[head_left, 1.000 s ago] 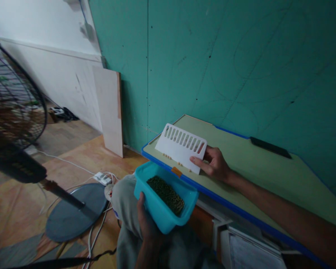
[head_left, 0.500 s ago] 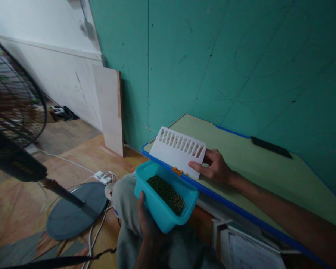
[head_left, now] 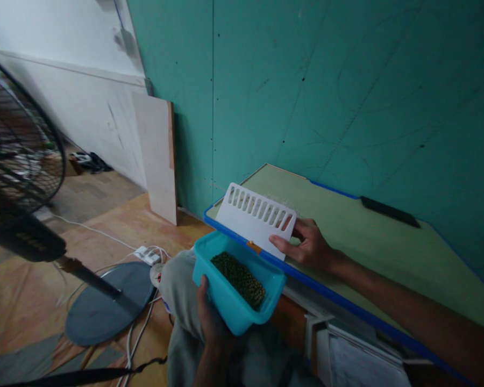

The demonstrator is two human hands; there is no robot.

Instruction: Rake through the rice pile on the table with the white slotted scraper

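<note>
My left hand [head_left: 210, 317] grips the near side of a turquoise plastic tub [head_left: 229, 301] held just below the table's front edge; dark green beans [head_left: 237, 278] fill its bottom. My right hand [head_left: 308, 246] pinches the right end of a white slotted plastic scraper [head_left: 254, 219], which stands tilted on the table at its front left corner, right above the tub's far rim. The table [head_left: 371, 242] has a pale green top and a blue rim.
A black flat bar [head_left: 389, 211] lies at the back of the table by the teal wall. On the floor to the left stand a black fan [head_left: 20, 177], its round base [head_left: 105, 301], a power strip [head_left: 147, 255] and loose cables. A wooden board [head_left: 157, 156] leans on the wall.
The scraper has slid toward the table's front left edge, down to just over the tub. The small tan bits seen along its lower edge earlier are no longer visible. The tub has stayed put.
</note>
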